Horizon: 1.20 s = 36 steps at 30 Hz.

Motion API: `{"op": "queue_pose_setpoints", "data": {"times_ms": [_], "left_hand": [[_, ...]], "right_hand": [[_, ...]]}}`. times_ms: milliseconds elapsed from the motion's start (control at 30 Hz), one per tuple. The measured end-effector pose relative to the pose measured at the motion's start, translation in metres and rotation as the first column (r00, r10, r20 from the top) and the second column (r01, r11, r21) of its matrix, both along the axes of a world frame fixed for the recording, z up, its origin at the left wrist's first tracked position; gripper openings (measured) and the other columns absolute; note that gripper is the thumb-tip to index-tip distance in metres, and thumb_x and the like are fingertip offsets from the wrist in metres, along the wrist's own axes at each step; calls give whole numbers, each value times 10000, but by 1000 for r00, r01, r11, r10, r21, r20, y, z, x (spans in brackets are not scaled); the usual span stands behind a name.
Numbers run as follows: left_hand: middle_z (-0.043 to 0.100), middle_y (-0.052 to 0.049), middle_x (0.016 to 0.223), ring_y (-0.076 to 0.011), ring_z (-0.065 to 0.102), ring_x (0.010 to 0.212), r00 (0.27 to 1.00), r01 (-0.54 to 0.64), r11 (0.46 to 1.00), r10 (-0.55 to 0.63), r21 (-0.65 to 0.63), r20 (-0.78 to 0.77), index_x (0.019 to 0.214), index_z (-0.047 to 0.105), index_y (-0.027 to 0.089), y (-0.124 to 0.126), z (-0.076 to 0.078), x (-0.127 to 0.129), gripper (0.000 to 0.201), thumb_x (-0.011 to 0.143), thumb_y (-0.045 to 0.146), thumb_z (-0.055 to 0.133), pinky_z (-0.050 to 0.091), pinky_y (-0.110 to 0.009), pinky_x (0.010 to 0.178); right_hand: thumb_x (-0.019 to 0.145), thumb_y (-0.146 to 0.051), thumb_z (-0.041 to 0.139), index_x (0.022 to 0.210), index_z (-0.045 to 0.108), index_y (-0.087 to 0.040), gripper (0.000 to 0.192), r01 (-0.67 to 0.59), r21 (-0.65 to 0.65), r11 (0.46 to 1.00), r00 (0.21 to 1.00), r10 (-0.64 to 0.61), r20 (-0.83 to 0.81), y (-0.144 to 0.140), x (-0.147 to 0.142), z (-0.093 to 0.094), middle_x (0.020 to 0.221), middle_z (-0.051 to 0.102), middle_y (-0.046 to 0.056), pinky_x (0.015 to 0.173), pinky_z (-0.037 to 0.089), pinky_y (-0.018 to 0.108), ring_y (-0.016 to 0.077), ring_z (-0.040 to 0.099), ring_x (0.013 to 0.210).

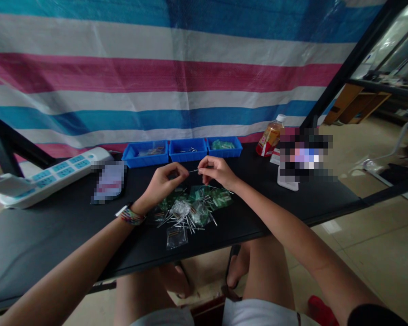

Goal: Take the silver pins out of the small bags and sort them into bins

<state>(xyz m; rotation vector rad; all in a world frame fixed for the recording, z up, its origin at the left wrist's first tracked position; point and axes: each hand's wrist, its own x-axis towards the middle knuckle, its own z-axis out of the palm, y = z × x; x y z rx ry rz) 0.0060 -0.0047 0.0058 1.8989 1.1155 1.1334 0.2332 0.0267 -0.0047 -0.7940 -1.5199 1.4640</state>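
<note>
A thin silvery metal rod [193, 170] spans the gap between my two hands, above the black table. My left hand [166, 179] pinches one end of it between thumb and fingertips. The other end sits in the closed fingers of my right hand [217, 171]. Below my hands lies a heap of loose metal rods [187, 222], mixed with small clear plastic bags [181, 209] and green bags [221, 198]. One clear bag [177, 237] with brownish pieces rests at the near side of the heap. What kind of part the rod is cannot be made out.
Three blue trays stand in a row behind my hands: left [145, 159], middle [187, 156], right [224, 153]. A white power strip [61, 174] lies on the left of the black table [132, 249]. A drink bottle [271, 136] stands at right. A striped sheet [187, 74] hangs behind.
</note>
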Motion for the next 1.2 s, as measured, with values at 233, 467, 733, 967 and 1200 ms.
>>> {"op": "queue_pose_setpoints", "data": {"times_ms": [233,467,733,967,1200], "left_hand": [[752,-56,840,-203,675,781,1000,5,1000,-5,-3,-28,866,749,182,3,-5,0,251,883,432,760,525,-312,741],[760,-61,885,-230,686,839,998,-31,1000,31,-3,-53,901,740,184,-1,1,-2,270,906,441,658,521,-330,779],[735,-46,856,-225,680,821,998,-40,999,39,-6,-46,879,719,188,6,-7,-7,207,865,365,613,514,-326,771],[733,-42,839,-217,670,792,995,8,1000,-10,-19,-95,879,727,187,5,-12,-3,208,887,365,617,493,-324,753],[743,-38,839,-213,673,788,996,15,999,-19,-44,-88,877,737,185,6,-14,-3,194,876,343,624,487,-312,729]], "right_hand": [[718,-374,877,822,617,-193,333,2,-20,1000,1000,-2,-26,-1,0,-2,703,657,-49,450,558,219,110,642,503],[744,-362,847,1005,710,-197,338,169,-16,985,983,-170,-70,16,0,2,934,780,29,555,628,256,116,693,583],[840,-361,686,953,757,-145,254,324,159,933,923,-349,166,31,35,12,670,650,-22,413,335,194,56,456,425],[697,-384,862,812,742,-150,287,-257,29,966,749,180,638,18,62,30,656,674,-7,538,395,211,116,570,599],[749,-268,816,748,655,-177,184,-233,-209,950,473,299,829,-3,84,48,586,616,-35,473,362,224,108,521,500]]}}
